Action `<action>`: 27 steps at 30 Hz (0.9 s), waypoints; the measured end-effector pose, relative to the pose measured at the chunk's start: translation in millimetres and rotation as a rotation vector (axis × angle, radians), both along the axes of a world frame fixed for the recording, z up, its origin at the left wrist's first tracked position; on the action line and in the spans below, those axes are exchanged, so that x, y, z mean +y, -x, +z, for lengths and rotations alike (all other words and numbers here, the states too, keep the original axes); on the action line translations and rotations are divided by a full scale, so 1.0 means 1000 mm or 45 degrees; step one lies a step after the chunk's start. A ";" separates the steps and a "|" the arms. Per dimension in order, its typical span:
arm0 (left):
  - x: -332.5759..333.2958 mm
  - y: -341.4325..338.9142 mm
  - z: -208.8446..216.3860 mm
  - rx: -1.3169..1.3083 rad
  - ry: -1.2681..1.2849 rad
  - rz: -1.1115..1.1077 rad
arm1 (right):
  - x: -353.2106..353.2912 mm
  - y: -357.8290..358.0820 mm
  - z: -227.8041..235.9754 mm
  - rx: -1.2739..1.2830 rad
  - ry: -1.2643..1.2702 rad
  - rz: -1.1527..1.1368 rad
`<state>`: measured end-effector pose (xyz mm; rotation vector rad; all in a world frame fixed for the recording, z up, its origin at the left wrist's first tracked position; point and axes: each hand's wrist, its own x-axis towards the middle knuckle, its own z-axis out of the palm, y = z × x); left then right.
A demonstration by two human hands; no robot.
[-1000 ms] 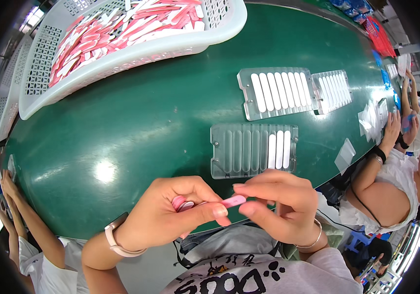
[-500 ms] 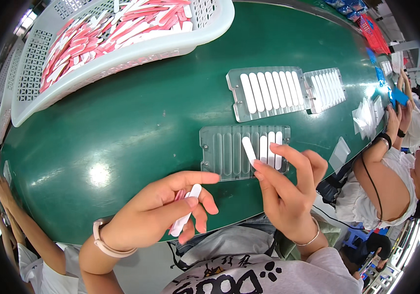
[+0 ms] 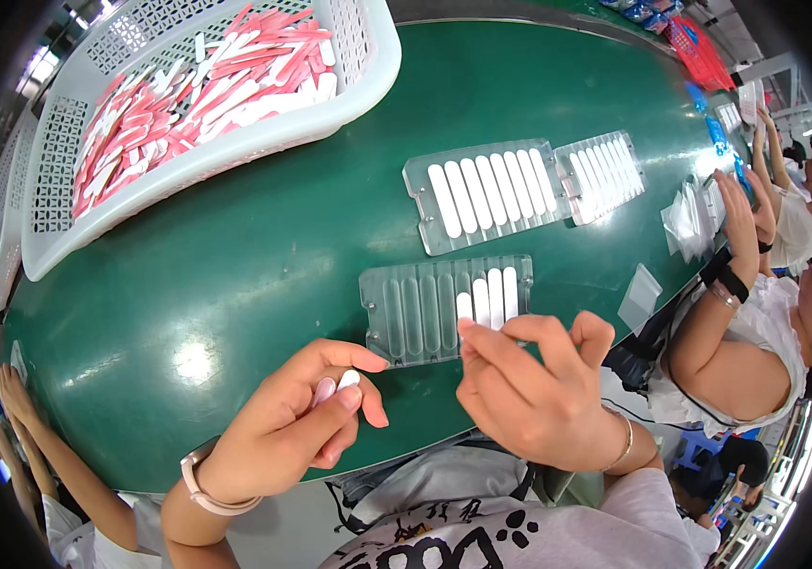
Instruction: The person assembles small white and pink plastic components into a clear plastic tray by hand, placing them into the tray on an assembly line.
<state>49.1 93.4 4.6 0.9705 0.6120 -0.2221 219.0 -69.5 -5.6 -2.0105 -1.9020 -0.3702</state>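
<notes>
A clear slotted tray [image 3: 412, 268] lies in front of me, with several white round-ended strips standing side by side in its right-hand slots; the left slots hold none. My right hand [image 3: 543, 394] is over the tray's near right edge, thumb and forefinger closed at the lower end of a white strip [image 3: 464, 305] lying along a middle slot. The fingers hide that strip's near end. To the left of the tray's near edge, my left hand [image 3: 301, 417] grips a few strips, a white one [image 3: 349, 378] and a pink one [image 3: 323, 391] showing between thumb and fingers.
Two clear trays, one larger-looking [image 3: 415, 180] and one beyond it [image 3: 605, 175], are filled with white strips. A white perforated basket [image 3: 235, 140] of pink and white strips stands far left. Clear plastic pieces [image 3: 685, 223] lie right, near a co-worker's arm [image 3: 709, 332].
The white strip in my right hand has gone from slanting across the tray to lying along a slot. My left hand's strips have tilted, showing mostly their ends. The whole view has shifted slightly.
</notes>
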 end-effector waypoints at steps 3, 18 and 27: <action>-0.001 -0.001 0.002 0.015 0.003 -0.018 | -0.002 0.005 0.007 -0.079 0.140 -0.050; -0.004 -0.003 0.008 0.044 0.047 0.117 | -0.009 -0.005 0.009 -0.064 0.193 -0.136; 0.002 0.000 -0.001 -0.069 0.116 -0.017 | 0.014 -0.012 0.019 0.306 0.072 0.084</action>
